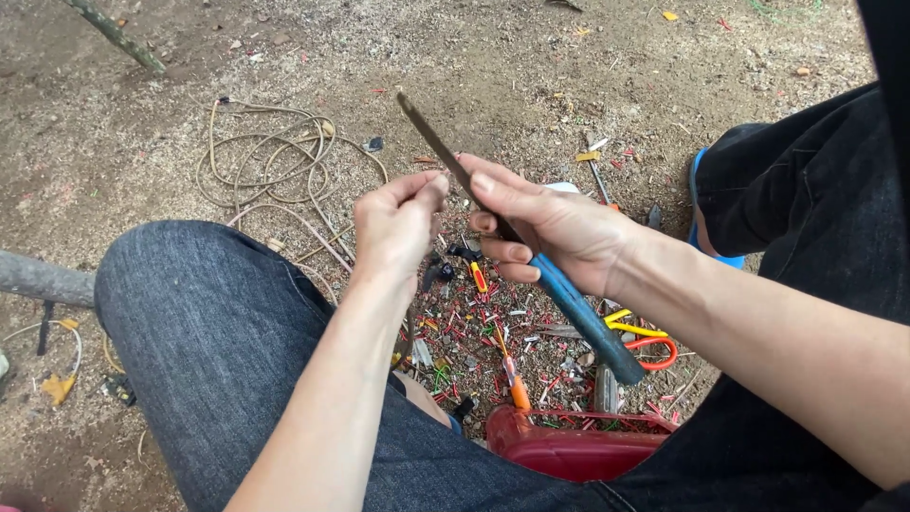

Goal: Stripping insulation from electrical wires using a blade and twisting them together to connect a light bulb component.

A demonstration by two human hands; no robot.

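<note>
1. Two hands meet over my knees: my right hand (pixel 559 232) is closed around a knife (pixel 517 242), and my left hand (pixel 398 223) is pinched shut on something too small to make out.
2. The knife sits by its blue handle in my right fist, with the thumb lying along the dark blade, probably to steady it. The blade slants up and away from me, its tip well above both hands.
3. My left fingertips (pixel 431 185) are pressed together just beside the blade's edge, likely so that whatever they grip meets the steel close to my thumb.
4. Below the hands, the bare ground is littered with red and green scraps of wire sheath (pixel 474 327), which suggests stripping happens right here.
5. A coil of pale cable (pixel 275 161) lies on the dirt beyond my left knee, well apart from the hands.
6. Orange-handled pliers (pixel 649 346) rest near the knife's handle end, within easy reach, and a red basin (pixel 569 450) sits between my legs.
</note>
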